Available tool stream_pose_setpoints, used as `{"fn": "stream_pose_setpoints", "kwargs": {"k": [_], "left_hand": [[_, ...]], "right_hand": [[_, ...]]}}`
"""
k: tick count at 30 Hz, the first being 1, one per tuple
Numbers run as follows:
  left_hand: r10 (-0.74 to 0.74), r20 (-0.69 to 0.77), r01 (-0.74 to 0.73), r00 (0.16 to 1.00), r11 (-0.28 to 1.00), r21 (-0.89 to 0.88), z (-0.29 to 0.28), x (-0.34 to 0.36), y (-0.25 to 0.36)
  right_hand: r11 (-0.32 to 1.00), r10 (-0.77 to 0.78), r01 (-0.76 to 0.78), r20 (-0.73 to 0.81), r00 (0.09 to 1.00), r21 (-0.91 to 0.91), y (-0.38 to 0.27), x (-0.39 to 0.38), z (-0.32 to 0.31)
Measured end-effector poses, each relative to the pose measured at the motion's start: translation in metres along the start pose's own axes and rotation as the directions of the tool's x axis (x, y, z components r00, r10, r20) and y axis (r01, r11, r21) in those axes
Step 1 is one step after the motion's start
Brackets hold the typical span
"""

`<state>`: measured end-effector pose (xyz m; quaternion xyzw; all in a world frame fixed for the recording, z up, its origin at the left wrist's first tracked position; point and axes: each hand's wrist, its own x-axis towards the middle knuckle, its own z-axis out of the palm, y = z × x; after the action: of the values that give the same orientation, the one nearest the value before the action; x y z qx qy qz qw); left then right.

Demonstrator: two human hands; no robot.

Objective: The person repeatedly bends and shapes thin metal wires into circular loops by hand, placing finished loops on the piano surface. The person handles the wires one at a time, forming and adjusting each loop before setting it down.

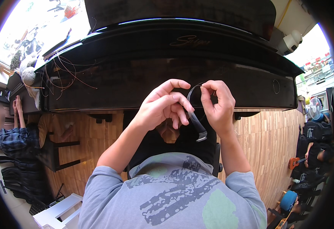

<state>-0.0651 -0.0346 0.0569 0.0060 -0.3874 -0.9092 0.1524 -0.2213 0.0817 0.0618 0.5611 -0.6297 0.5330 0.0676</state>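
Observation:
In front of my chest, my right hand (219, 103) is closed, thumb and index finger pinching the upper end of a thin dark strip (196, 121). The strip curves down between my hands and finishes in a wider, shiny, silver-edged tip; its exact kind is unclear. My left hand (167, 103) is open, its fingers apart and bent, with fingertips beside the strip. Whether they touch it I cannot tell. Behind both hands stands a glossy black piano (136, 76) with its lid down.
Several thin loose wires (69, 72) lie on the piano's left end; a thin wire ring (276, 86) is at its right. Another person (16, 133) sits far left near a black bench (54, 152). At right are black bags, a small orange guitar (294, 163) and a fan (315, 107).

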Motion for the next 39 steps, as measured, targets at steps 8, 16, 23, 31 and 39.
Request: {"fn": "stream_pose_setpoints", "kwargs": {"k": [8,16,23,31,39], "left_hand": [[0.295,-0.067,-0.157,0.953,0.671,0.724,0.008,0.004,-0.005],[0.475,0.182,-0.345,0.861,0.282,0.895,0.009,0.013,-0.001],[0.592,0.078,-0.363,0.802,0.382,0.850,0.009,0.012,-0.008],[0.677,-0.066,-0.575,0.733,0.668,0.473,-0.006,0.006,-0.008],[0.666,-0.137,-0.641,0.733,0.744,0.186,-0.007,0.001,-0.004]], "right_hand": [[0.986,-0.154,0.153,0.009,0.988,0.064,0.004,-0.001,-0.002],[0.962,-0.268,0.265,0.038,0.963,0.070,0.007,-0.001,0.000],[0.955,-0.296,0.296,0.028,0.955,0.008,0.009,0.000,-0.001],[0.992,-0.121,0.120,-0.019,0.992,-0.044,0.005,-0.003,-0.004],[0.935,0.315,-0.311,0.006,0.949,0.172,0.002,-0.007,-0.005]]}}
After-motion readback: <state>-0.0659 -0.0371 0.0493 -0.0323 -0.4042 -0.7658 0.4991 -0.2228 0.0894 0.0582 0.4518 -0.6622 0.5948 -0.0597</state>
